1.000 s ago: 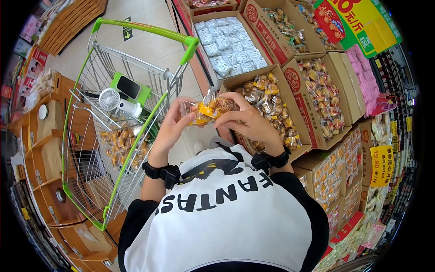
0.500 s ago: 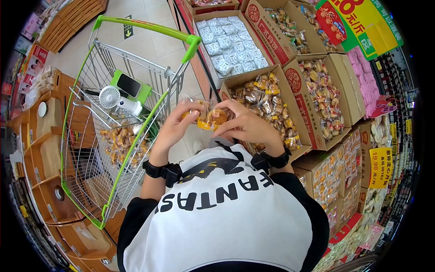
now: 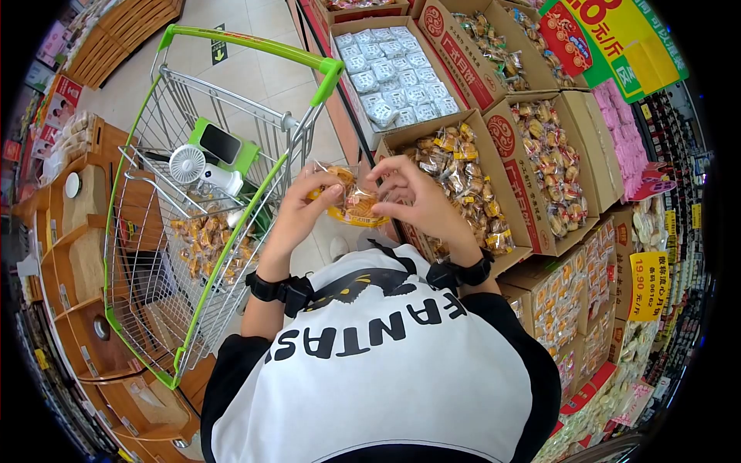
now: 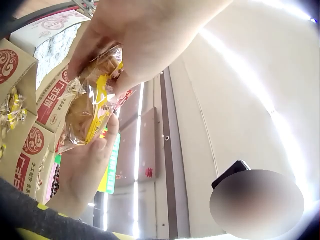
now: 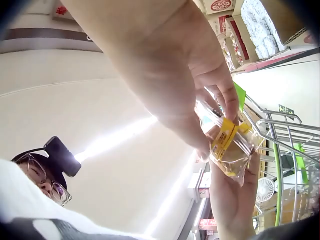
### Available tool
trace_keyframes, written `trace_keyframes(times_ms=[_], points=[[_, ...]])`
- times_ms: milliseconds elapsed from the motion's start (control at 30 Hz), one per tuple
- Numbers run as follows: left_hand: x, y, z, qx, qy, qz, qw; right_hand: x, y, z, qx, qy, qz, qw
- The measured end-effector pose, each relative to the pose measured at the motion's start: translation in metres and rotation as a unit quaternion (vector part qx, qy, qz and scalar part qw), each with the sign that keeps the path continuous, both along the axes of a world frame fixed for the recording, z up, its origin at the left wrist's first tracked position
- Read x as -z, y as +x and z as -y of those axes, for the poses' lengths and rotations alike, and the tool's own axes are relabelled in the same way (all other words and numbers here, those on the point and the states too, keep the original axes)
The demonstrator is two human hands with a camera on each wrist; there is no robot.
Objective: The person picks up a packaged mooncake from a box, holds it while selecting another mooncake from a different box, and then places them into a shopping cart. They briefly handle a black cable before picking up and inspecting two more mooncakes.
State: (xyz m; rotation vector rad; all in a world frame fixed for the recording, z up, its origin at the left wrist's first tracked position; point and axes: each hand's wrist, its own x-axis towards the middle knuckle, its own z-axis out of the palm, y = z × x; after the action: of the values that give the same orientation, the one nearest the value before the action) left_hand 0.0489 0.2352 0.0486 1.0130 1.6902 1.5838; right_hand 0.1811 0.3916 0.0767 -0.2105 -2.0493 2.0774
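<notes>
In the head view a clear packet of golden-brown mooncakes (image 3: 356, 207) with a yellow label is held up in front of the chest. My left hand (image 3: 301, 210) grips its left end between thumb and fingers. My right hand (image 3: 424, 204) curls its thumb and fingers around the right end, the index finger raised over the film. From the left wrist the packet (image 4: 87, 112) shows side-on between both hands. In the right wrist view the yellow label (image 5: 224, 140) lies just beyond the right fingertips.
At left stands a green-handled shopping cart (image 3: 255, 48) holding several packets (image 3: 204, 243), a small white fan (image 3: 187, 164) and a phone (image 3: 220, 144). Cardboard boxes (image 3: 494, 143) of wrapped mooncakes stand at right, beside a box of white packets (image 3: 390, 73). Wooden shelves (image 3: 81, 293) stand at far left.
The packet has turned in the hands, so its golden-brown faces show more. The right fingers have spread and lifted a little. The cart's image has shifted slightly.
</notes>
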Motion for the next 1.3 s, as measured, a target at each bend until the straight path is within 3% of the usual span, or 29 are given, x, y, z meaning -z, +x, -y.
trace_keyframes(times_ms=[100, 533, 1300], points=[[0.001, 0.000, 0.001, -0.013, 0.007, -0.026, 1.000, 0.004, 0.001, -0.012, -0.011, 0.034, 0.094, 0.995], [0.007, 0.003, 0.003, -0.041, 0.010, 0.058, 0.997, 0.009, 0.003, -0.013, -0.007, 0.040, 0.097, 0.994], [-0.007, 0.014, 0.000, -0.082, 0.071, 0.057, 0.992, 0.009, 0.005, -0.003, 0.094, -0.029, -0.118, 0.988]])
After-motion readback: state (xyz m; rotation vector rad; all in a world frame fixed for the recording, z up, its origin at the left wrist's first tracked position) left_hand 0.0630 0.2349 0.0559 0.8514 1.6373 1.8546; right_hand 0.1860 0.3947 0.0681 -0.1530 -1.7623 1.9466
